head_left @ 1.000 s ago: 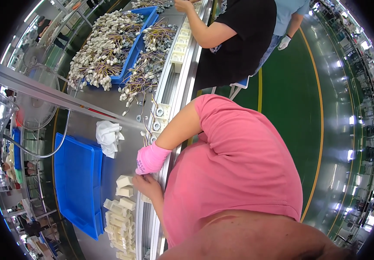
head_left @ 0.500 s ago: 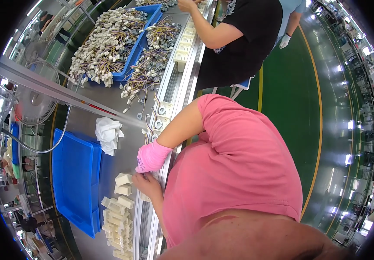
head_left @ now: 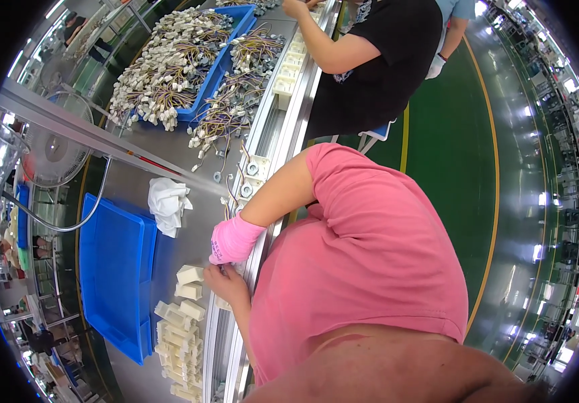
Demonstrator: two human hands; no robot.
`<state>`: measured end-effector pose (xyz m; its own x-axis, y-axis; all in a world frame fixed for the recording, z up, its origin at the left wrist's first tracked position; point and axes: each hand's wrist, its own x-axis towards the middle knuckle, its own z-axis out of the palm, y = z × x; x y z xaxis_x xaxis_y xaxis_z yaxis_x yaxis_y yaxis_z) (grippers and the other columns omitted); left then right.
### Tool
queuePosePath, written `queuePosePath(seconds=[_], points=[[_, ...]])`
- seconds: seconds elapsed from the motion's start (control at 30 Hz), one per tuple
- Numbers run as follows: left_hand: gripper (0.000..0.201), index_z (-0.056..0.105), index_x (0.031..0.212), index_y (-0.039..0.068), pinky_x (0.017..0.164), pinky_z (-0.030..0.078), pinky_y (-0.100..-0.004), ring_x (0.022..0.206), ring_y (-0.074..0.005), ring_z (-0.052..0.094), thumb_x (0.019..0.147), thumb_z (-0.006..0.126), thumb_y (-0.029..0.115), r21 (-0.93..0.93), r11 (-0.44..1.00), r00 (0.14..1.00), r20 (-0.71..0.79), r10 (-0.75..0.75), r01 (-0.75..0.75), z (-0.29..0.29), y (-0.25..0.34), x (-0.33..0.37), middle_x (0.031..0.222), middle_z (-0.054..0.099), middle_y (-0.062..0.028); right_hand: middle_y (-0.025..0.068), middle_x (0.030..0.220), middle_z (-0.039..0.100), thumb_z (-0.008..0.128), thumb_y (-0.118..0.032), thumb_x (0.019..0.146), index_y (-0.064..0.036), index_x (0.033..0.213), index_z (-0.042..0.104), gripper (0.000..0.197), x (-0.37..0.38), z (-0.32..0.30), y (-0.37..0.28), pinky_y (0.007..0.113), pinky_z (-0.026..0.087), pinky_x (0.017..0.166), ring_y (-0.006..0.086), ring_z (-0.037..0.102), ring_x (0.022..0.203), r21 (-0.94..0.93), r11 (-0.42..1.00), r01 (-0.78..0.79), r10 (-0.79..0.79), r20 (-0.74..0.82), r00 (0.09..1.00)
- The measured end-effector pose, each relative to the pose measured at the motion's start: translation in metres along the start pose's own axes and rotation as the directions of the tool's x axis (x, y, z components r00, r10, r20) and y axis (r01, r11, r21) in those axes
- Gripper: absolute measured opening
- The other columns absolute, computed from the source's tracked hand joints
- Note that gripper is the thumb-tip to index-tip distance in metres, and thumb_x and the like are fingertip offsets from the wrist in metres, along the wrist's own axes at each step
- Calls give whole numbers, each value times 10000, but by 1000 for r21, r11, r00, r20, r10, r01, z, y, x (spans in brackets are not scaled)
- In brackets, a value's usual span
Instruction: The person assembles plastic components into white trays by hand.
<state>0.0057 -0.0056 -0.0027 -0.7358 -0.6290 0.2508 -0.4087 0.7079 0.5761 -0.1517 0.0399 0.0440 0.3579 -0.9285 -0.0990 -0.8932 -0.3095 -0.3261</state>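
Note:
My right hand (head_left: 232, 240), in a pink glove or cuff, points down over the metal rail (head_left: 271, 138); its fingers are mostly hidden. Against its lower end is my bare left hand (head_left: 228, 285), fingers bent and pressed together. Whatever lies between the two hands is too small and covered to make out. On the rail just above my right hand sit white plastic housings (head_left: 257, 168) bearing round grey ring-shaped parts (head_left: 246, 190) with wires. Beside my left hand, cream plastic housings (head_left: 189, 282) stand on the table.
More cream housings (head_left: 181, 349) are stacked lower down. A blue bin (head_left: 116, 269) and crumpled white cloth (head_left: 168, 205) lie on the table. Wired connectors (head_left: 168, 74) heap over another blue bin (head_left: 239, 23). A metal bar (head_left: 101, 138) crosses above. A co-worker (head_left: 377, 67) works farther up the rail.
Both hands stay together at nearly the same place, with only slight shifts. The whole view has moved a little. Farther off, a person's white-gloved hand has drawn in toward the co-worker in black.

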Motion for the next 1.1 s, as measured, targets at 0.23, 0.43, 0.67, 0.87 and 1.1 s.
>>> queuePosePath(seconds=[0.23,0.43,0.67,0.87,1.1], points=[[106,530,787,-15,685,350,-407,763,-328,453,721,551,65,-17,1000,999,-48,21,-21,2,-5,0,770,473,-148,119,704,629,614,-295,635,-53,737,653,265,-1,-28,-5,400,466,597,259,611,680,39,980,-196,184,207,961],[110,527,789,-18,680,353,-403,759,-322,454,712,551,57,-10,1000,999,-36,28,-28,1,-2,1,771,474,-146,105,730,637,614,-274,625,-32,776,652,288,16,-9,8,397,469,573,247,612,678,121,975,-187,166,165,972],[108,525,787,-22,668,348,-402,748,-315,446,731,552,67,4,1000,999,-41,23,-23,2,0,1,757,462,-143,41,702,629,662,-260,585,-98,759,650,238,6,-5,4,360,445,543,234,607,666,-232,973,-12,33,90,995],[108,523,785,-23,667,347,-404,749,-320,445,739,550,71,-20,999,998,-50,32,-33,2,-1,1,758,461,-147,8,724,588,650,-259,604,-126,793,585,240,3,-10,2,352,389,613,214,597,680,-339,941,-9,35,72,997],[81,510,766,-8,661,353,-390,731,-311,456,707,553,27,-12,999,997,-64,34,-35,1,4,1,749,478,-141,78,760,632,610,-331,627,-61,798,652,322,9,-22,4,383,453,599,248,605,730,53,974,-219,207,176,962]])
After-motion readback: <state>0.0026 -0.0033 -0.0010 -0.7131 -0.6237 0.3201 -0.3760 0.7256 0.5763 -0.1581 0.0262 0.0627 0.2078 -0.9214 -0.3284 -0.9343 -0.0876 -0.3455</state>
